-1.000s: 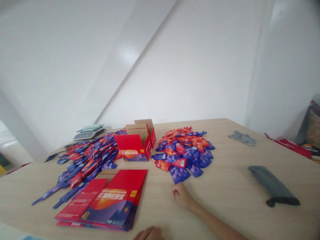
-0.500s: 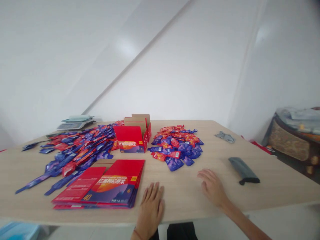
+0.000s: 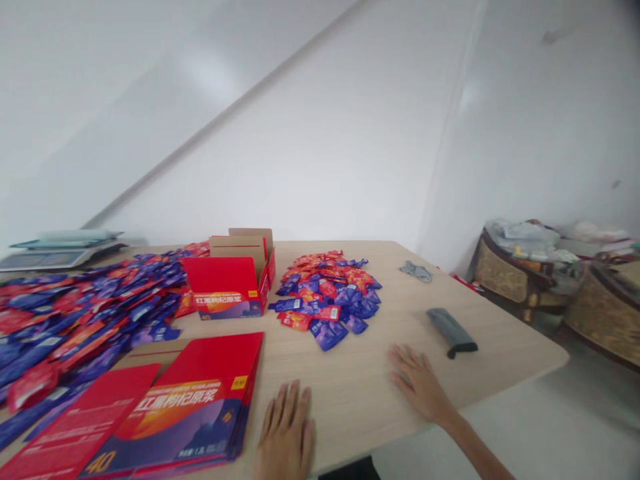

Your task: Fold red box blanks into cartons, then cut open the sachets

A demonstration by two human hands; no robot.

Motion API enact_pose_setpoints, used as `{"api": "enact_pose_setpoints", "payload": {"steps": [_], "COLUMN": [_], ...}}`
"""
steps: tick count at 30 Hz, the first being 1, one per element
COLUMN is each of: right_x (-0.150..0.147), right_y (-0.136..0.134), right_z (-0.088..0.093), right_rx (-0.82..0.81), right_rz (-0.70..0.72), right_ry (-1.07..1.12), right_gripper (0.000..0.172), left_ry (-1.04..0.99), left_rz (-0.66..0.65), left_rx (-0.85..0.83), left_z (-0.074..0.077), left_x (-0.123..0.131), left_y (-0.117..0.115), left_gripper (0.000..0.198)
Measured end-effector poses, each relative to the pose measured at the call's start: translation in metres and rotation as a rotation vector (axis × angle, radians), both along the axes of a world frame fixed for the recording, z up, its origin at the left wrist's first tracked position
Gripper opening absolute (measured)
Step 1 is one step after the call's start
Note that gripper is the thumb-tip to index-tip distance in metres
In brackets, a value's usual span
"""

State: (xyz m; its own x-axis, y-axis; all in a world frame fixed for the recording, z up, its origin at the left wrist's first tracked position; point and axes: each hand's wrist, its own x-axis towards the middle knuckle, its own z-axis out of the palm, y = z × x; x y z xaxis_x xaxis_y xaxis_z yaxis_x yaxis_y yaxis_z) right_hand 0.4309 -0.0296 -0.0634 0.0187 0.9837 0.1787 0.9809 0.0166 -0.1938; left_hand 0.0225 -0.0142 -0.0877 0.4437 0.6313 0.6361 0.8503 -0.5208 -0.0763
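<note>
My left hand [image 3: 285, 433] lies flat on the wooden table [image 3: 345, 393], fingers stretched forward, just right of a stack of flattened red and purple cartons [image 3: 185, 407]. Farther right, my right hand [image 3: 417, 383] rests on the tabletop with its fingers spread, holding nothing. Nearest to it is a dark grey pouch-like item [image 3: 451, 331]. Ahead of both hands sits a pile of small red and purple sachets [image 3: 327, 293]. Open-topped red boxes [image 3: 227, 287] stand upright to the left of that pile.
A larger heap of sachets [image 3: 100, 307] spreads over the table's left side. Behind it is a weighing scale [image 3: 55, 253] with something flat on top. A crumpled grey cloth [image 3: 416, 271] lies at the far right. Patterned armchairs [image 3: 505, 270] loaded with bags stand beyond the table.
The view has turned to the right, bringing more of the armchairs in. My right hand's fingers have spread out flatter on the table. My left hand stays flat beside the cartons.
</note>
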Motion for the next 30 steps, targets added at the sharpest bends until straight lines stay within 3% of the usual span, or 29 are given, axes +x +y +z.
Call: {"api": "enact_pose_setpoints", "payload": {"steps": [5, 18, 30], "right_x": [0.001, 0.002, 0.010], "right_y": [-0.001, -0.002, 0.001], "right_z": [-0.001, -0.003, -0.020], "right_rx": [0.008, 0.026, 0.069], "right_rz": [-0.009, -0.002, 0.020], "right_ry": [0.006, 0.024, -0.022], "right_gripper": [0.062, 0.062, 0.064], "left_ry": [0.021, 0.057, 0.058], "left_rz": [0.004, 0.018, 0.021], "left_rx": [0.011, -0.075, -0.104], "left_z": [-0.002, 0.020, 0.030], "left_x": [-0.001, 0.002, 0.003], "left_y": [0.001, -0.014, -0.020], "left_gripper": [0.065, 0.065, 0.066]}}
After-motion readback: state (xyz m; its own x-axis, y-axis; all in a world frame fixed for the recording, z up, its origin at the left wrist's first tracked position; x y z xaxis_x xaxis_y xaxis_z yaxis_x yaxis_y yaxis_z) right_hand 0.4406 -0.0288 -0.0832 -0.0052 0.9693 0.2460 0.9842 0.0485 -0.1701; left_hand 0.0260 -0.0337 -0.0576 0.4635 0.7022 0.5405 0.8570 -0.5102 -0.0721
